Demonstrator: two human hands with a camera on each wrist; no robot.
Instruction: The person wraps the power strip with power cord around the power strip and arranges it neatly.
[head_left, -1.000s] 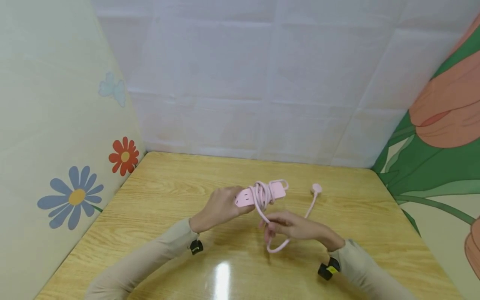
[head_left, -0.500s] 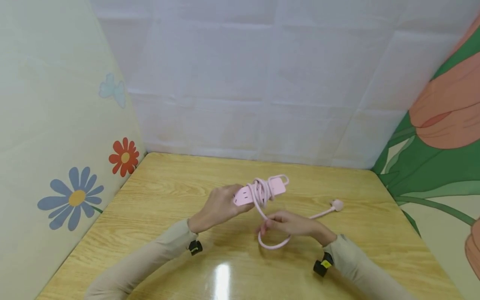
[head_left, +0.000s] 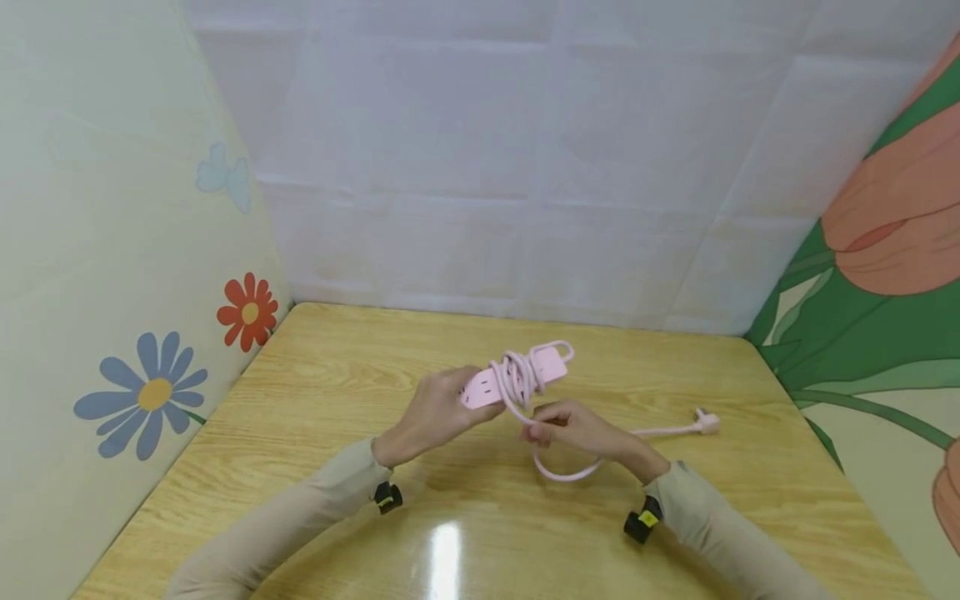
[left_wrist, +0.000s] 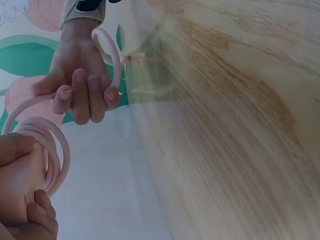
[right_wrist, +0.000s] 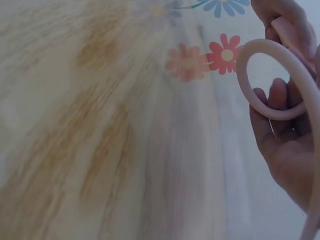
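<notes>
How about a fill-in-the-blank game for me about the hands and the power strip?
1. The power strip and its cord are both the colour ____.
2. The left hand grips the ____.
3. The right hand pinches the ____.
4. In the head view, the plug is to the ____ of the power strip.

Missing words: pink; power strip; cord; right.

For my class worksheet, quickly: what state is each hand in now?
Left hand: closed, holding the pink power strip.
Right hand: closed, pinching the pink cord.
</notes>
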